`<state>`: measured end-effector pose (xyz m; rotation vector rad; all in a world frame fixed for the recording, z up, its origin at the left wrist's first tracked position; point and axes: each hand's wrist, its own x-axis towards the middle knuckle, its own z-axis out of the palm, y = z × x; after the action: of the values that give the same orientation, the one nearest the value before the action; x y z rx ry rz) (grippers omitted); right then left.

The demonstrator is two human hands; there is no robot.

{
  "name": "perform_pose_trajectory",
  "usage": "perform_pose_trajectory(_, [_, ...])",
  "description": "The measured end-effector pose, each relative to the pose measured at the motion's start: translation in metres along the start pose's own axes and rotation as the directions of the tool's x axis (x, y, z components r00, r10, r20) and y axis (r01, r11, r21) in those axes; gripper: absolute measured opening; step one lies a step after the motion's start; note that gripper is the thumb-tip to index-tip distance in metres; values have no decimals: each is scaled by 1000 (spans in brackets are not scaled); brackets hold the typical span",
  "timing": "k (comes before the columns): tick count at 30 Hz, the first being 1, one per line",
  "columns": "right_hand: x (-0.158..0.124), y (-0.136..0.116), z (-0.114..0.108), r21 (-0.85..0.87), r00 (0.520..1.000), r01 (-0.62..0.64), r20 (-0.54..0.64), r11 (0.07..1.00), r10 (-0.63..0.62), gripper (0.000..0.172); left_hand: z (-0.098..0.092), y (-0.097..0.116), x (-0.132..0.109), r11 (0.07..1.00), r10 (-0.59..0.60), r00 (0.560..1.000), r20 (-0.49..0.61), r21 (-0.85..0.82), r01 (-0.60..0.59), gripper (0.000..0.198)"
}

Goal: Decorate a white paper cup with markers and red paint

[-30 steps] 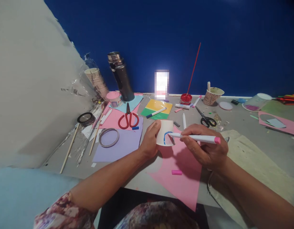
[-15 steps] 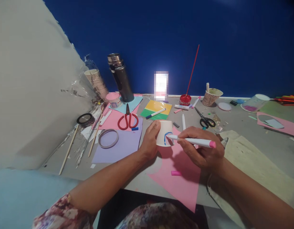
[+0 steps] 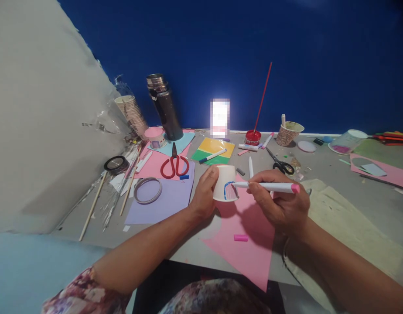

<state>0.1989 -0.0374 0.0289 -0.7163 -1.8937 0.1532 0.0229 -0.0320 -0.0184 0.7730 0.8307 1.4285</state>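
Observation:
A white paper cup (image 3: pixel 223 175) is gripped by my left hand (image 3: pixel 205 192), thumb along its near side. On the cup's wall is a blue arch outline with pink strokes inside it. My right hand (image 3: pixel 281 198) is closed around a white felt-tip marker (image 3: pixel 276 187) with a pink end, its tip against the drawing. Below them, a pink marker cap (image 3: pixel 240 238) lies on a pink paper sheet (image 3: pixel 250 257).
Left of my hands are red-handled scissors (image 3: pixel 174 165), a tape ring (image 3: pixel 148 191) and purple paper (image 3: pixel 169 211). A dark flask (image 3: pixel 167 111) and stacked cups (image 3: pixel 131 114) stand behind. Black scissors (image 3: pixel 281 167) and a patterned cup (image 3: pixel 289 134) are at the right, near a pale cloth (image 3: pixel 348 235).
More pink strokes now show inside the blue arch. My right hand has shifted slightly right with the marker, while my left hand keeps the cup nearly still.

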Motion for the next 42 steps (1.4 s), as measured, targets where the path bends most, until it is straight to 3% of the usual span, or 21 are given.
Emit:
perform_pose_trajectory(7, [-2,1,1,21,1000,-14,-21,1000,14,14,-2,-2,2,997,-60,998,0,-55,60,41])
perform_pose_trajectory(13, [-3,4,-1,49,987,-157,-39,986,159,13,2,1,3,975,-185,983,3,-128,184,48])
perform_pose_trajectory(25, [-3,2,-2,49,994,-112,-13,993,112,15,2,4,2,954,-254,967,-16,-171,248,44])
perform_pose_trajectory(36, [-2,2,-3,49,990,-141,31,989,139,17,5,6,2,944,-277,961,-15,-189,269,45])
perform_pose_trajectory(42, [-3,4,-2,104,987,-161,0,982,161,13,6,6,3,939,-285,959,-6,-203,278,45])
